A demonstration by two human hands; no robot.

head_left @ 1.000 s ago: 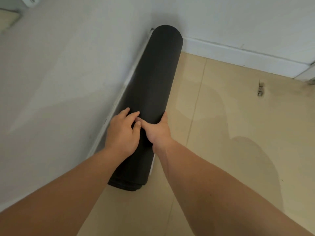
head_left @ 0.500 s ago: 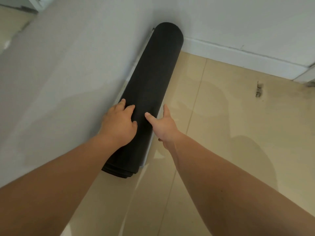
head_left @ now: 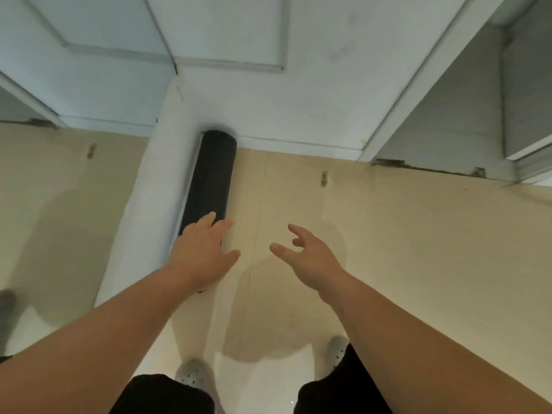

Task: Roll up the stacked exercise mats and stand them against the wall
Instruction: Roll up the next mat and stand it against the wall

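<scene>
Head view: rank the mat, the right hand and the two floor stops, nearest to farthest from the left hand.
1. Mat, standing by the wall, under the left hand and its fingers.
2. Right hand, to its right, apart.
3. Right floor stop and left floor stop, low down either side of the mat: both farther, too close to call.

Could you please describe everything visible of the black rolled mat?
The black rolled mat is a matte, foam-like cylinder, tightly rolled, standing on end on the beige floor, in the corner where a white wall meets the skirting board. Its side runs along that wall. The left hand overlaps its near end with straight fingers; whether they touch it cannot be told. The right hand is open and clear of it.
</scene>
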